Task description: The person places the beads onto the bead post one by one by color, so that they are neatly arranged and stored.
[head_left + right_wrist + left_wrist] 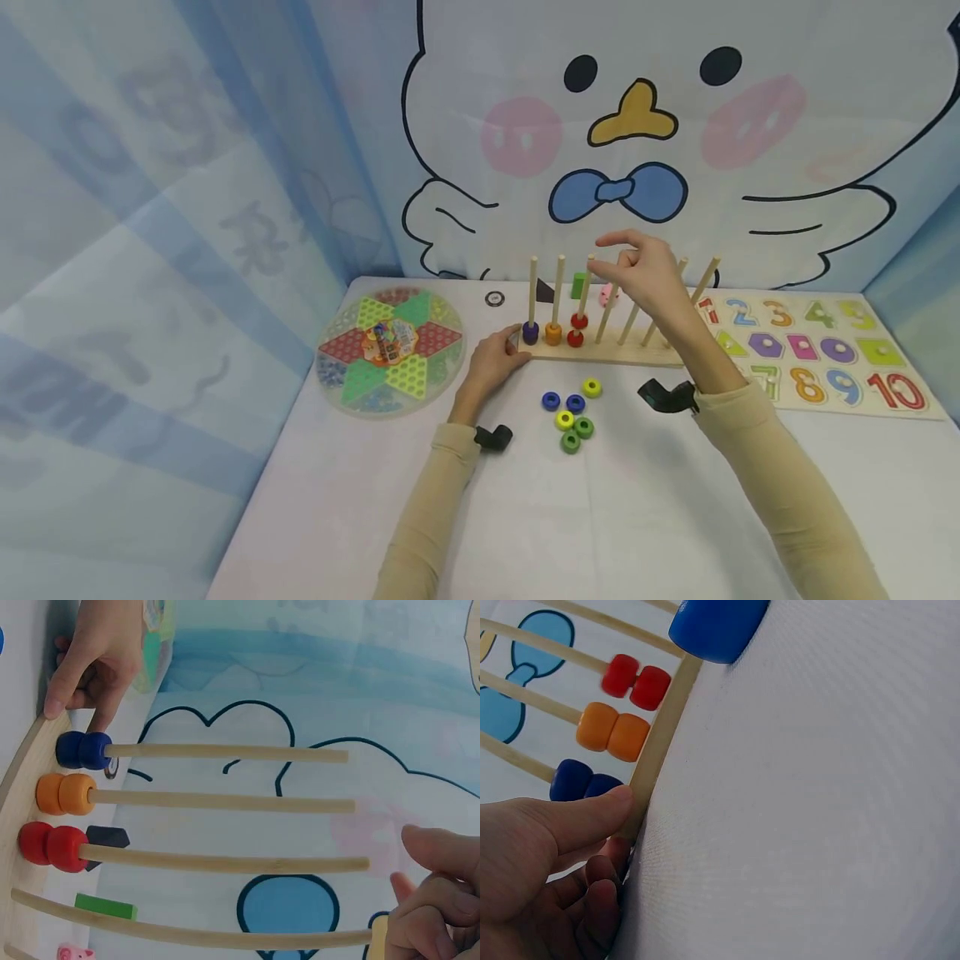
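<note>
A wooden peg board [600, 352] stands on the table with a row of upright pegs. My left hand [491, 360] grips its left end, the thumb [592, 817] on the base edge and the fingers curled below. Two blue beads [82, 750], two orange beads [65, 793] and two red beads [52, 846] sit on the first three pegs. Over the top of the red beads' peg hovers my right hand [648, 271]. Its thumb and index finger are apart, with nothing between them. Loose blue [551, 401], yellow [592, 387] and green [571, 442] beads lie in front of the board.
A round star-patterned game board [390, 392] lies to the left. On the right is a number and shape puzzle board [810, 387]. Behind the pegs are a green block [578, 285], a dark block [544, 290] and a pink pig figure [75, 952].
</note>
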`<action>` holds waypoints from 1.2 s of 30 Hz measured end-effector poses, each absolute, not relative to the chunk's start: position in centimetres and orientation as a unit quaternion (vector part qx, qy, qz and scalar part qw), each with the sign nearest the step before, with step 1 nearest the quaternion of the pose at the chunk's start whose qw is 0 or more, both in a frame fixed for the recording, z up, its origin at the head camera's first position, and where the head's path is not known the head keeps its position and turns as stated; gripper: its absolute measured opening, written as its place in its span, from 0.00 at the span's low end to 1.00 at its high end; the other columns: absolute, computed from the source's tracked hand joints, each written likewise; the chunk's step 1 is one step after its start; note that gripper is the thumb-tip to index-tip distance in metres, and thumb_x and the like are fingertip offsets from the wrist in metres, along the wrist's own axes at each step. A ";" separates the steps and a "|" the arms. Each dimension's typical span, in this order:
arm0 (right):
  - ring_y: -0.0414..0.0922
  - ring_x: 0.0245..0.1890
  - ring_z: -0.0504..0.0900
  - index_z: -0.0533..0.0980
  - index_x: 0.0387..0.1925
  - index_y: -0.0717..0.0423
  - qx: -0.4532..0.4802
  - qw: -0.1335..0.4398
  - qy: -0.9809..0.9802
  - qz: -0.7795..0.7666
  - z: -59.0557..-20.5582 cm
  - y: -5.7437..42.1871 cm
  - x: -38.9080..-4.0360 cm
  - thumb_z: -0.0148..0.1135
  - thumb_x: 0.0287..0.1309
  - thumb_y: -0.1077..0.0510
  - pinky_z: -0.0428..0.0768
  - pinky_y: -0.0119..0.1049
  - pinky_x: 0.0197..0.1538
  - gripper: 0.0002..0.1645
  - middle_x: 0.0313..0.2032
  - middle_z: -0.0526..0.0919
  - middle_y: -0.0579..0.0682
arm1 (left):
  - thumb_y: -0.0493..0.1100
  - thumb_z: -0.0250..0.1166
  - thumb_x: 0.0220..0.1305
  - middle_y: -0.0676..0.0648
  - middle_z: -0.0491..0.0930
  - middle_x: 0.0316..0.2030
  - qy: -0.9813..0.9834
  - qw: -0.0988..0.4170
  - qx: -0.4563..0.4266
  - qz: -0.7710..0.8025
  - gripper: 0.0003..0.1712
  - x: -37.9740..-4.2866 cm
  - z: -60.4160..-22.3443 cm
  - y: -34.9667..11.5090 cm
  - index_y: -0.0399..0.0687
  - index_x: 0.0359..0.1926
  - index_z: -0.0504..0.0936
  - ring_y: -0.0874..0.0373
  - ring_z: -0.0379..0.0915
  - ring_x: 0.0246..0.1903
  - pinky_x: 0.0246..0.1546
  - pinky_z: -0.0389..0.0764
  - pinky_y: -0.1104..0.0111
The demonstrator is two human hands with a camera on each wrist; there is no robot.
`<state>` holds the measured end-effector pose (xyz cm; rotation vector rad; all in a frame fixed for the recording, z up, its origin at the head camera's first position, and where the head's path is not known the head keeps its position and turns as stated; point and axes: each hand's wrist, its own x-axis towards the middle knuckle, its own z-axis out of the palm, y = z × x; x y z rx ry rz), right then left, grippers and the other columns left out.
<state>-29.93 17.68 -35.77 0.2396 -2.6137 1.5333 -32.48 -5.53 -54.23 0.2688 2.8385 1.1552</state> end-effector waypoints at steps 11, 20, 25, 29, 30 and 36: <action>0.40 0.11 0.59 0.74 0.52 0.57 0.065 -0.020 -0.834 0.547 -42.0 18.6 -25.9 0.67 0.57 0.51 0.59 0.33 0.15 0.24 0.12 0.62 0.44 | 0.49 0.69 0.57 0.54 0.76 0.24 0.922 0.029 0.088 0.376 0.34 -32.3 -54.5 -5.5 0.49 0.64 0.71 0.63 0.68 0.21 0.24 0.68 0.71; 0.38 0.11 0.57 0.73 0.54 0.61 0.006 -0.144 -0.842 0.520 -49.1 19.4 -25.5 0.67 0.56 0.54 0.58 0.31 0.16 0.26 0.12 0.62 0.42 | 0.49 0.69 0.57 0.54 0.76 0.24 0.920 0.031 0.087 0.380 0.34 -32.3 -54.5 -5.5 0.49 0.65 0.71 0.62 0.68 0.21 0.24 0.68 0.71; 0.38 0.12 0.58 0.73 0.52 0.62 0.000 -0.162 -0.847 0.506 -51.1 19.8 -25.4 0.68 0.54 0.55 0.59 0.31 0.17 0.26 0.12 0.62 0.42 | 0.48 0.69 0.57 0.53 0.76 0.24 0.919 0.035 0.084 0.384 0.34 -32.3 -54.3 -5.6 0.49 0.65 0.70 0.62 0.68 0.21 0.23 0.68 0.71; 0.37 0.12 0.59 0.74 0.50 0.65 0.014 -0.152 -0.855 0.496 -52.2 20.0 -25.3 0.70 0.51 0.56 0.59 0.30 0.18 0.26 0.12 0.62 0.42 | 0.49 0.69 0.58 0.53 0.76 0.24 0.919 0.036 0.086 0.383 0.34 -32.3 -54.2 -5.6 0.49 0.65 0.70 0.62 0.68 0.21 0.24 0.68 0.71; 0.37 0.12 0.59 0.75 0.50 0.65 0.015 -0.147 -0.856 0.495 -52.4 20.0 -25.2 0.70 0.51 0.57 0.59 0.30 0.19 0.26 0.12 0.62 0.42 | 0.49 0.69 0.58 0.53 0.76 0.24 0.919 0.036 0.086 0.383 0.34 -32.3 -54.2 -5.6 0.49 0.65 0.70 0.62 0.68 0.22 0.24 0.68 0.71; 0.37 0.13 0.60 0.74 0.51 0.64 0.032 -0.129 -0.872 0.471 -53.5 20.0 -25.1 0.70 0.51 0.55 0.59 0.30 0.19 0.28 0.12 0.64 0.42 | 0.48 0.69 0.58 0.53 0.76 0.24 0.920 0.035 0.085 0.382 0.34 -32.3 -54.3 -5.5 0.49 0.65 0.71 0.62 0.68 0.22 0.24 0.67 0.71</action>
